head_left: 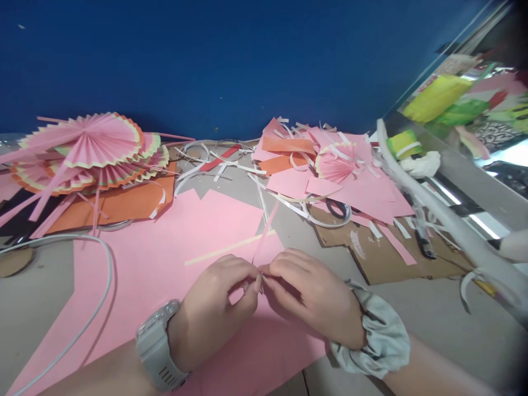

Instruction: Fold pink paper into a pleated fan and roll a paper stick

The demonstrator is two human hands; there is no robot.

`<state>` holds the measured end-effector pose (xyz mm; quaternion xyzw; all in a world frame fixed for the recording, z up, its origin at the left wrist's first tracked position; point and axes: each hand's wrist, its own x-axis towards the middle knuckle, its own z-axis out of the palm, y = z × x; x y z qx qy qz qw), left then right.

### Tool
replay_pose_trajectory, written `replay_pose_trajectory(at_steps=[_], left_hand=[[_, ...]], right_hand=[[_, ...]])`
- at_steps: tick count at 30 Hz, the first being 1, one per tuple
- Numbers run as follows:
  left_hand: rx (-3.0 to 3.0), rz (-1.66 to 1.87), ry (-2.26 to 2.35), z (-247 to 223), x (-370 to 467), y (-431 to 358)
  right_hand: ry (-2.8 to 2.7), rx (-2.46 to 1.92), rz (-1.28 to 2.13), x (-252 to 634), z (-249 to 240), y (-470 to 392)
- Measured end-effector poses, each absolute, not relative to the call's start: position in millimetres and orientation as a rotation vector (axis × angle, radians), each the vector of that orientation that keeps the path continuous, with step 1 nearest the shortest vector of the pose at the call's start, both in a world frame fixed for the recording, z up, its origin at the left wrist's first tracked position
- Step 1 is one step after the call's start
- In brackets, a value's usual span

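Observation:
My left hand [218, 305], a grey watch on its wrist, is closed in a pinch. My right hand [315, 291], with a pale green scrunchie [377, 333] at the wrist, pinches right beside it, fingertips nearly touching. A narrow pink paper strip [266, 228] rises from between the fingertips; its lower end is hidden in the pinch. Beneath both hands lies a large pink paper sheet [140, 275] with notched upper edges. On it, just above my left hand, rests a thin cream-coloured strip [226, 248].
Pleated pink paper fans [94, 143] are piled at the back left on orange paper [119, 203]. Pink and orange scraps [289, 146] heap at the back right, above brown cardboard [383, 258] with a box cutter [423, 236]. A white cable [109, 264] loops at left; a blue wall [231, 66] stands behind.

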<state>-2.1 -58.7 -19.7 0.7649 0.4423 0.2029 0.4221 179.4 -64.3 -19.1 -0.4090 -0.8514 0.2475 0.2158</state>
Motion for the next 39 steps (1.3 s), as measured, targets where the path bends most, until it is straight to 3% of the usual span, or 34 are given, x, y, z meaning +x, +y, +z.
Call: replay_pose_trajectory(at_steps=[39], left_hand=[[1.901, 0.522, 1.087, -19.2, -4.0, -61.0]], right_hand=[[-2.362, -1.126, 0.710, 181.0, -18.3, -63.2]])
